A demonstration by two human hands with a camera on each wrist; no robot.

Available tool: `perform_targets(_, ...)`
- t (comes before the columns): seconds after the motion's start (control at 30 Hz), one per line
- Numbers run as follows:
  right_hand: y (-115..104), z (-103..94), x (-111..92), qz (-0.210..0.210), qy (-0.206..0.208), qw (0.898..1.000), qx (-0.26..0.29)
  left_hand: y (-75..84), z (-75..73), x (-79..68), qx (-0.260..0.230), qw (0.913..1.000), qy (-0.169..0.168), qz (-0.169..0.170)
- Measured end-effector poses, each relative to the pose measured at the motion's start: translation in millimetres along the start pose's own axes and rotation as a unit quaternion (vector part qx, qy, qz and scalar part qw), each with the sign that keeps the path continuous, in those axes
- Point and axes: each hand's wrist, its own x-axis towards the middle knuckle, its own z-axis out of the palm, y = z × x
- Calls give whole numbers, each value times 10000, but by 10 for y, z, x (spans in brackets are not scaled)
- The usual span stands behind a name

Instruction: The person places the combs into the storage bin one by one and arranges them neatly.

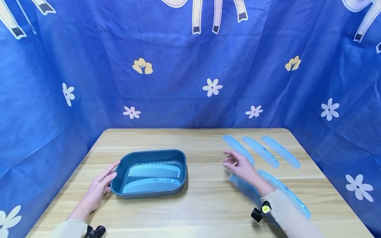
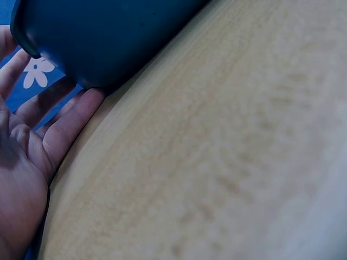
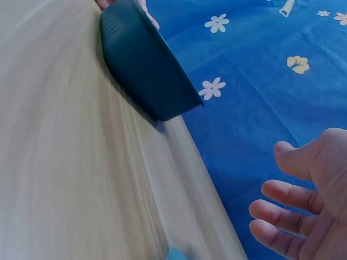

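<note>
Teal basin (image 1: 151, 195): open side up, at 9 o'clock from the centre of the table (image 1: 205, 211); presumably set within easy reach of my left.
Left hand (image 1: 99, 186): fingers spread, tips against the basin's 9 o'clock end; steadying it, I judge.
Right hand (image 1: 242, 168): thumb apart from loosely bent fingers, nothing between them; at about 2 to 3 o'clock.
Combs (image 1: 154, 171) inside: two, lengthwise, one behind the other.
Combs outside: three far combs (image 1: 238, 149) at 2 o'clock, slanting from about 10 toward 4; two near combs (image 1: 287, 190) at 3, one partly behind my forearm (image 1: 263, 186). Spacing likely lets each be grasped singly.
Comb appearance: light blue, bowed spine, fine teeth; small markings on some.
</note>
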Motion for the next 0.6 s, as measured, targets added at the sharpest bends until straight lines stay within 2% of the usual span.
perform_targets(0.13,243,-61,-52,22,138,9999,-56,14,-11,10,-15,10000,13,21)
perform_targets(0.6,355,-289,-323,641,231,9974,-254,9,0,4,56,10000,58,-56)
